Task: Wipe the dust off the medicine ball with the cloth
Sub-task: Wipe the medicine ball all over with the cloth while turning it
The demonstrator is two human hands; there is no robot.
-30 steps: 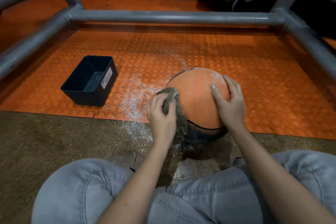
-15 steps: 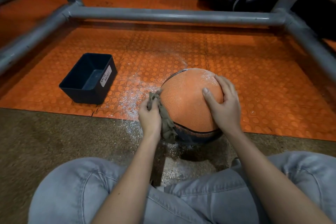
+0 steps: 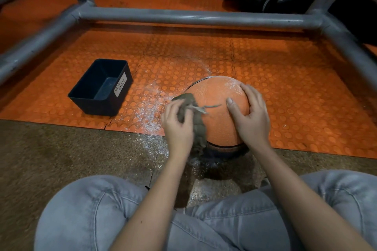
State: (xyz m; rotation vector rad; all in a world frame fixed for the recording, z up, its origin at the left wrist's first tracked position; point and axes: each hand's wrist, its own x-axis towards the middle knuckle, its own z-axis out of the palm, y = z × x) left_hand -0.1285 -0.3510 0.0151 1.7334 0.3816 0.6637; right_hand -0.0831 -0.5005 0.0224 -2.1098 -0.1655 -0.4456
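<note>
Left grip clutching cloth, medicine ball at orange mat edge

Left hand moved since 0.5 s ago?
Yes: left hand, gripping the grey cloth, shifted forward and right over the orange medicine ball, away from the black waste bin.

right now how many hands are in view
2. The left hand grips the cloth against the left side of the medicine ball. The right hand rests flat on the ball's upper right side. No other hands show.
</note>
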